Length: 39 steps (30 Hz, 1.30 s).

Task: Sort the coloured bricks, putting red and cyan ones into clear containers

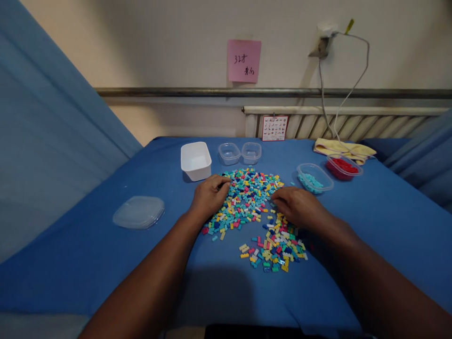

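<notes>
A wide pile of small toy building bricks (243, 195) in turquoise, yellow, pink, white and dark blue lies mid-table. On its left edge rests my left hand (211, 194), fingers curled, thumb near the index finger; what they hold, if anything, is too small to make out. My right hand (296, 205) is at the pile's right side with its fingertips pinched together down among the bricks, their contents hidden. Below it spreads a smaller group of mixed bricks (273, 247). To the right, a clear tub holds turquoise bricks (310, 182) and another holds red bricks (342, 165).
Behind the pile stand a white tub (196, 160) and two clear tubs (229, 154). Stacked clear lids (139, 212) lie at left. A folded yellow cloth (342, 148) is at the back right, under a hanging cable (323, 89). A radiator (307, 125) borders the table's far edge.
</notes>
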{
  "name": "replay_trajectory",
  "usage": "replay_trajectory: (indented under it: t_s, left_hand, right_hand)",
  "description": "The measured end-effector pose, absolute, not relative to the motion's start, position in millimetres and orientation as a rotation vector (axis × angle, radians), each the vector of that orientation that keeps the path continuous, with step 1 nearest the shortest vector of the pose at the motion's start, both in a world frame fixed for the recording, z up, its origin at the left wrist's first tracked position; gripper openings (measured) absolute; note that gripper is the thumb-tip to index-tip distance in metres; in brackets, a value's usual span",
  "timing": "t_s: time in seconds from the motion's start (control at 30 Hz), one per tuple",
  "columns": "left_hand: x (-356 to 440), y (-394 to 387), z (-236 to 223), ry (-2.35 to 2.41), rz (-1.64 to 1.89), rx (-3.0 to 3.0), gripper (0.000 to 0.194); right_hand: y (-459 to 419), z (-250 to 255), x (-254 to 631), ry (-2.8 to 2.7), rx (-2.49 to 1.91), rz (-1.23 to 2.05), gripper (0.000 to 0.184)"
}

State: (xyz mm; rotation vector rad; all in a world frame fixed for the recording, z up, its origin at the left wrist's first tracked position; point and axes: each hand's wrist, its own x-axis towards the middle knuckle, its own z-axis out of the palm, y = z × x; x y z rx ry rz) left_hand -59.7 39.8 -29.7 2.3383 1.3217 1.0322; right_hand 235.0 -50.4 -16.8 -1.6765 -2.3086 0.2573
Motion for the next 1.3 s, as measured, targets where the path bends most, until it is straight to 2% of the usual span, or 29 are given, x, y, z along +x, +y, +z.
replay_trajectory:
  t_s: [0.17, 0.3, 0.47, 0.57, 0.7, 0.87, 1.13, 1.3]
  left_hand:
    - [-69, 43, -24, 1.411, 0.999, 2.367, 0.029]
    - [-85, 47, -15, 1.556, 0.804, 2.417, 0.031]
    - [-96, 51, -10, 1.557, 0.573, 2.47, 0.033]
    - [-94, 50, -9, 1.54, 0.55, 2.468, 0.034]
    - [-87, 48, -12, 1.52, 0.596, 2.437, 0.034]
    - [-81, 49, -23, 1.478, 0.635, 2.508, 0.034]
    - [-82, 54, -26, 1.469, 0.64, 2.498, 0.034]
    - [-82, 54, -24, 1.489, 0.638, 2.48, 0.033]
  right_hand:
    - [-51, -18, 231, -2.424, -1.622, 0.208, 0.018]
    - [-50, -22, 228, -2.434, -1.624, 0.205, 0.023]
    - [-48, -26, 233, -2.323, -1.453, 0.249, 0.031]
    - [-45, -24, 244, -2.156, -1.362, 0.213, 0.028]
    - [-42, -16, 277, -1.871, -1.369, 0.056, 0.021]
    - [-37, -13, 325, -1.688, -1.588, -0.229, 0.025]
    - [-35, -15, 309, -1.779, -1.62, -0.264, 0.033]
    - [-36, -29, 264, -2.189, -1.508, -0.027, 0.04]
